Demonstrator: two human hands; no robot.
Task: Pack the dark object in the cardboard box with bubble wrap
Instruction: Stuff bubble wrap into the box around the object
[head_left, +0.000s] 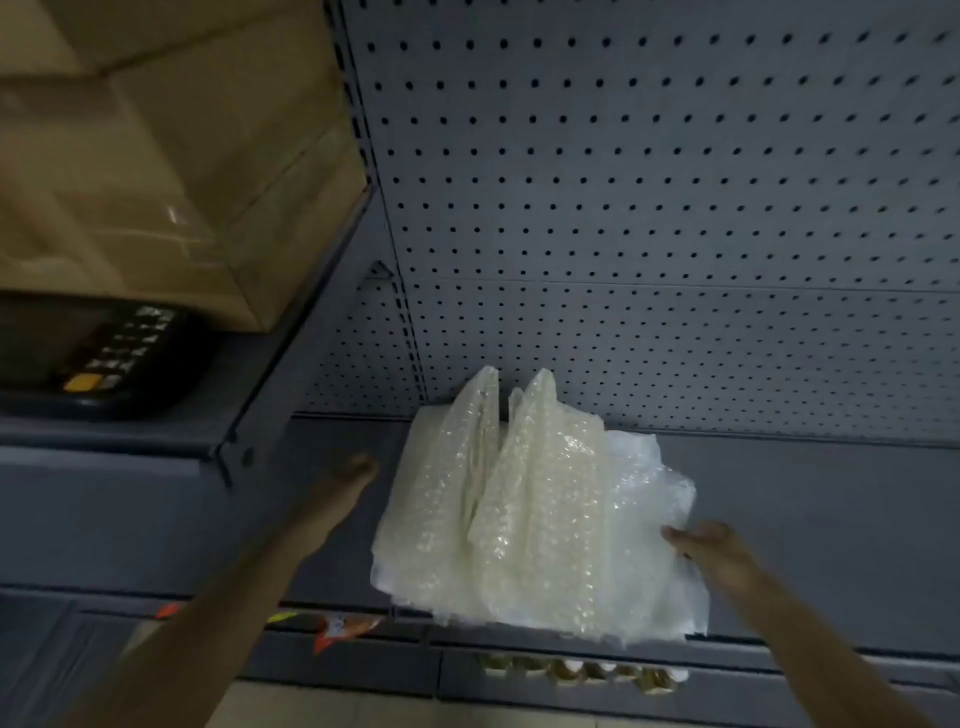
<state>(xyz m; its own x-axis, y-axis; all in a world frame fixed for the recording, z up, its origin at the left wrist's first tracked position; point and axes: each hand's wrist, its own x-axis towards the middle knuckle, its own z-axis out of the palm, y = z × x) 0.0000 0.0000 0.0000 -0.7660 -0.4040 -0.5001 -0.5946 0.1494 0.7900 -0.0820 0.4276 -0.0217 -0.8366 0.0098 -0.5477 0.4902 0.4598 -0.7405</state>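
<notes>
A crumpled pile of clear bubble wrap (535, 514) lies on a grey metal shelf (810, 519). My right hand (711, 551) rests on the pile's right edge, fingers touching the sheet. To the left of the pile is my left hand (348, 473), blurred, just above the shelf and apart from the wrap. A dark device with buttons and an orange key (109, 358) sits on the neighbouring shelf at far left. Cardboard boxes (171, 156) are stacked above and behind it.
A grey pegboard panel (649, 197) forms the back wall behind the wrap. A slotted upright post (363, 171) divides the two shelf bays. Below the front edge, colourful packets (337, 629) and a row of gold-topped items (582, 673) show on a lower shelf.
</notes>
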